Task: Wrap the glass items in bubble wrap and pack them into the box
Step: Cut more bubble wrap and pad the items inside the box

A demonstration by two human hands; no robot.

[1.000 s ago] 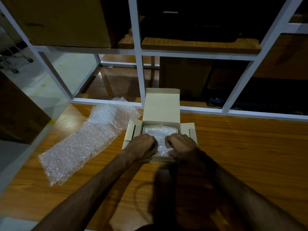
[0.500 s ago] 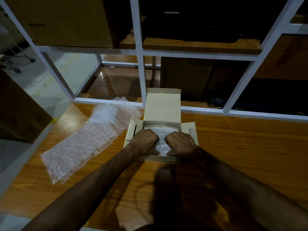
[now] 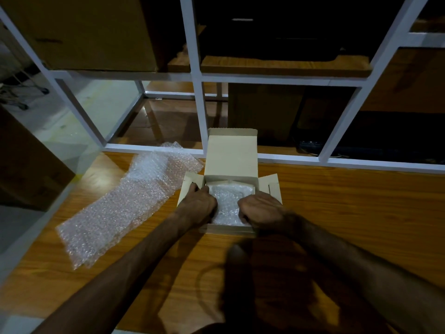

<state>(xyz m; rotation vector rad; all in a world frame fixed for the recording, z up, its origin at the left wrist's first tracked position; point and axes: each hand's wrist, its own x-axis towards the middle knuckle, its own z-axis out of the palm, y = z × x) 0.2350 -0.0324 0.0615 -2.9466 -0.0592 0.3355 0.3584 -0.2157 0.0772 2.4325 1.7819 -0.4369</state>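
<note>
A small beige cardboard box (image 3: pixel 231 153) stands open on the wooden table, its lid upright and its side flaps spread. Inside lies a bubble-wrapped bundle (image 3: pixel 228 201) that fills most of the box; the glass within is hidden. My left hand (image 3: pixel 198 206) is at the bundle's left side, fingers stretched down along the box's left wall. On the right side, my right hand (image 3: pixel 261 209) has its fingers curled over the bundle's edge and tucked into the box.
A long loose sheet of bubble wrap (image 3: pixel 125 203) lies on the table (image 3: pixel 349 213) left of the box. A white shelf frame (image 3: pixel 199 112) rises just behind the box, with a large carton (image 3: pixel 91 32) on its upper left shelf.
Both hands have slid apart from the middle of the bundle to its left and right sides, uncovering more of the wrap. The box has stayed in place.
</note>
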